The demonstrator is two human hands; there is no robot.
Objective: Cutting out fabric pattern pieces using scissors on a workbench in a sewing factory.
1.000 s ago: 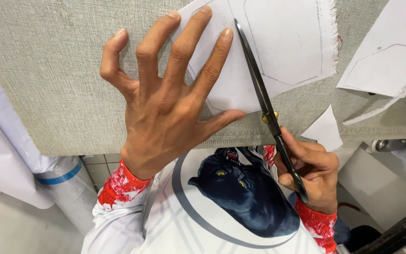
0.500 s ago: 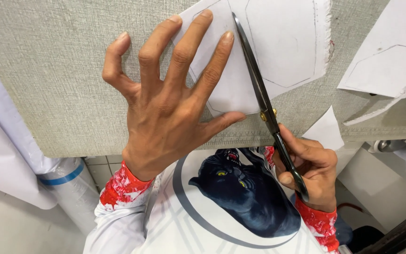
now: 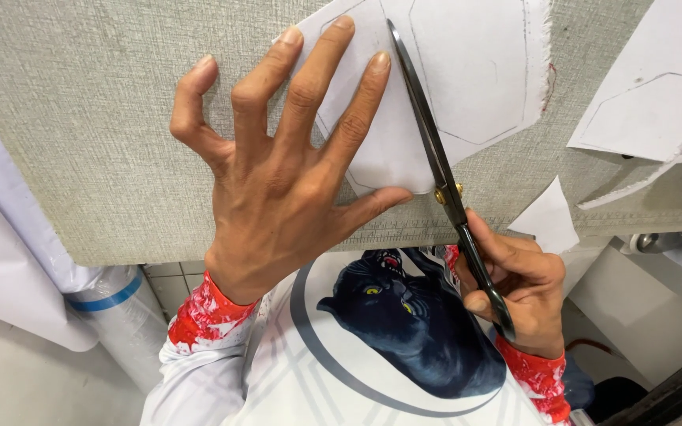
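Two bare hands work at the near edge of a table covered in grey textured fabric (image 3: pixel 80 118), seen from above. The left hand (image 3: pixel 294 181) lies spread and flat, fingertips (image 3: pixel 339 28) pressing down a white sheet (image 3: pixel 467 71) marked with thin pencilled outlines of angular shapes. It grips nothing; the fingers are apart and only press. The right hand (image 3: pixel 515 276) is closed through the handles of long black scissors (image 3: pixel 444 166) with a brass pivot. The blades look nearly together, lying along the sheet's left part just beside the left index finger.

To cut well, the pressing hand should, by my judgement, keep the sheet flat and stay close to the blades without letting a fingertip cross their path. The blades should follow the drawn line in long, steady strokes, with the sheet turned at each corner of the outline instead of twisting the wrist.

One small white offcut (image 3: pixel 546 217) lies at the table edge, near the right hand. Another white piece (image 3: pixel 657 95) with a drawn outline lies to the right, apart from the sheet. A plastic-wrapped roll (image 3: pixel 120 315) with a blue band stands below the table on the left. The index finger next to the blade is the main hazard.
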